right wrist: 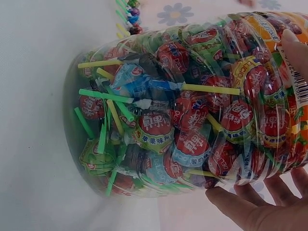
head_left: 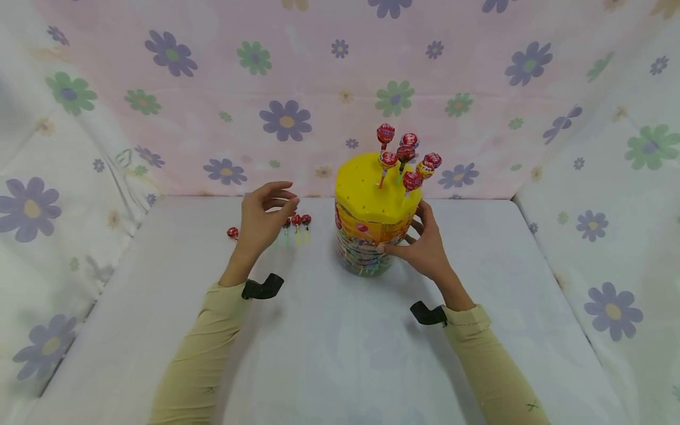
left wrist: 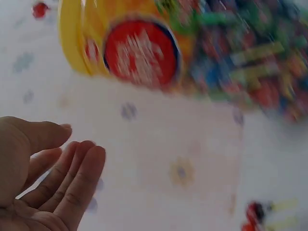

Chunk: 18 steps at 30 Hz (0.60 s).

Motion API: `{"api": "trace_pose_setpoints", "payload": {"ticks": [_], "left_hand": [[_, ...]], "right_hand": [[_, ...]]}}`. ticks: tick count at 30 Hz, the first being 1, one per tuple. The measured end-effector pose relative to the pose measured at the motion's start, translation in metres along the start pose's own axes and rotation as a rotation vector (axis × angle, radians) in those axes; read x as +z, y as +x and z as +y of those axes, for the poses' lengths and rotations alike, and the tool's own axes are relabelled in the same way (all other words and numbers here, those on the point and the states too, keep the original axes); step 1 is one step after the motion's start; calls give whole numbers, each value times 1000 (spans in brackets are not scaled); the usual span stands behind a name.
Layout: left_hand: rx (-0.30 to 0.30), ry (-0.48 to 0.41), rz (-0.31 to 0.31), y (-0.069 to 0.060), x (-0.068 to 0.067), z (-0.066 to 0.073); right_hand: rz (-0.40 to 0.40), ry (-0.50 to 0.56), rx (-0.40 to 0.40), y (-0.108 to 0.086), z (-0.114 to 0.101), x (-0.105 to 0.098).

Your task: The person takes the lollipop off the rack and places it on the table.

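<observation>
A clear plastic jar (head_left: 361,251) full of wrapped lollipops stands upright on the table, right of the middle. Its yellow lid (head_left: 361,189) is dotted with small holes, and several lollipops (head_left: 405,154) stand stick-down in it on the right side. My right hand (head_left: 425,245) grips the jar's right side, thumb across the front and fingers round behind. Left of the jar, my left hand (head_left: 261,218) hovers with fingers loosely bent, nothing between them, as the left wrist view also shows. Below and behind it lie several loose lollipops (head_left: 296,221), partly hidden by the hand.
One lollipop's red head (head_left: 232,232) shows at the left of my left hand. White cloth covers the table (head_left: 340,354). Flower-printed cloth (head_left: 319,77) hangs behind and at both sides. Each wrist wears a black camera mount (head_left: 264,287).
</observation>
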<state>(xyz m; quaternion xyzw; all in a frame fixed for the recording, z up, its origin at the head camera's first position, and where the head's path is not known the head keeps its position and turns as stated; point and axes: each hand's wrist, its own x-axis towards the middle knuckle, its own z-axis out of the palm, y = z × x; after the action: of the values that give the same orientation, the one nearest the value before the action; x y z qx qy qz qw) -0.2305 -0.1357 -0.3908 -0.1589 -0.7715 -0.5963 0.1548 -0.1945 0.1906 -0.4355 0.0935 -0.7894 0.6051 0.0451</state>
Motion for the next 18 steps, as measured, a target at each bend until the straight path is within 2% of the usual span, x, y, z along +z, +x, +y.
{"api": "trace_pose_setpoints", "payload": {"ticks": [6, 10, 13, 18], "left_hand": [[128, -172, 23, 7, 40, 47], [181, -234, -6, 9, 63, 73], [199, -237, -36, 10, 79, 84], [216, -235, -51, 13, 97, 92]], "right_hand": [[0, -6, 4, 0, 0, 0], [7, -18, 9, 0, -1, 0], [13, -26, 11, 0, 0, 0], [13, -25, 2, 0, 0, 0]]}}
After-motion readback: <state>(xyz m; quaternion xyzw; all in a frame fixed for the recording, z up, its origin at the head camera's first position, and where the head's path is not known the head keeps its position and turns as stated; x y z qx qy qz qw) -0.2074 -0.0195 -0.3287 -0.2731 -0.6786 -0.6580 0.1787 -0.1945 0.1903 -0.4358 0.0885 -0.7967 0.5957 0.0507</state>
